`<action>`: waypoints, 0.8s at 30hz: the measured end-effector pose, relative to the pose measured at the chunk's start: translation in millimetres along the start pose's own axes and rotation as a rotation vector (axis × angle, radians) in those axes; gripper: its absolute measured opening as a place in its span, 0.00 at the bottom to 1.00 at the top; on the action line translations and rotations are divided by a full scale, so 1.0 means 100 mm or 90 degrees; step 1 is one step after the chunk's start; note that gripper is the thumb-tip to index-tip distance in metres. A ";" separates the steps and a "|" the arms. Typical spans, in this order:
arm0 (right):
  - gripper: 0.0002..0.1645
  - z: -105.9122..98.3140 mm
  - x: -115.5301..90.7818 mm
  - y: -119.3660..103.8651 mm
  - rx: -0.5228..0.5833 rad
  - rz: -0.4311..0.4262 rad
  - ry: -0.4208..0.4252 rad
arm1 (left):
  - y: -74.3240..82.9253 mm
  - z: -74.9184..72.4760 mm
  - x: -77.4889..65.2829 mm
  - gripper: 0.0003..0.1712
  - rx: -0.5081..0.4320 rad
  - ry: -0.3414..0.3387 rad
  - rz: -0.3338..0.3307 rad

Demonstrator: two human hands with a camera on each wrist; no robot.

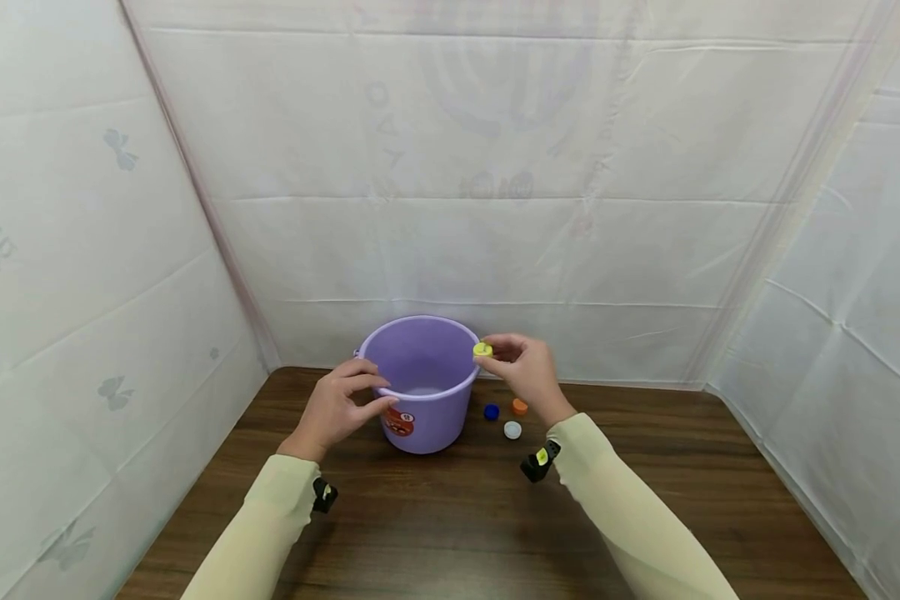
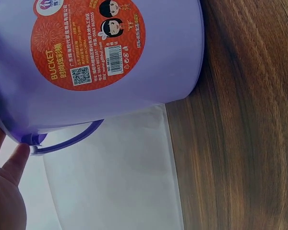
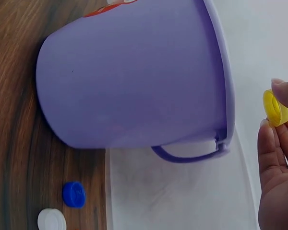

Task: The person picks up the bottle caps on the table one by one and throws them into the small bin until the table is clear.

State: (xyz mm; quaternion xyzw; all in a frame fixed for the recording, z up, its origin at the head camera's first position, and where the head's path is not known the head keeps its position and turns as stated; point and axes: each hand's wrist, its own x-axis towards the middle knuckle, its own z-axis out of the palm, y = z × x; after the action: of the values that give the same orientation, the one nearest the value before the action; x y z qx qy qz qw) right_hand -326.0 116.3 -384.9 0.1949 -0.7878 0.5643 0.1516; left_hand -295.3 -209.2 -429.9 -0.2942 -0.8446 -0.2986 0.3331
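Note:
A purple bucket [image 1: 427, 421] with a red label [image 2: 89, 45] stands upright on the wooden table. My left hand [image 1: 337, 406] holds the left front of its rim, fingers over the edge and thumb on the outside. Between the thumb and fingers of my right hand [image 1: 525, 372] is a yellow bottle cap [image 3: 276, 108], pinched at the height of the right side of the rim. On the table right of the bucket lie a blue cap [image 1: 491, 412], an orange cap [image 1: 520, 407] and a white cap [image 1: 512, 430].
White printed sheeting [image 1: 450, 167] hangs behind the table and along both sides. The bucket's handle [image 3: 182, 158] hangs down against its outer wall. Dark brown wood [image 1: 435, 533] of the table shows in front of the bucket.

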 end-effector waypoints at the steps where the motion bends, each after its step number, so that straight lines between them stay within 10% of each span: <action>1: 0.17 0.02 0.01 -0.01 0.001 0.002 0.002 | 0.00 0.00 0.00 0.14 0.001 -0.001 -0.002; 24: 0.18 0.40 0.23 -0.06 0.046 0.022 0.008 | 0.00 0.00 0.01 0.14 0.007 -0.006 -0.007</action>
State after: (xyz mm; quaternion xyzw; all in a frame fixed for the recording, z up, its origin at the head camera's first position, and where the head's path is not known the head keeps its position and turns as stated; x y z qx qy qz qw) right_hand -344.4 73.2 -382.1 0.1832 -0.7692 0.5961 0.1395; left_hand -295.6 -208.9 -428.7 -0.2891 -0.8495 -0.2944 0.3287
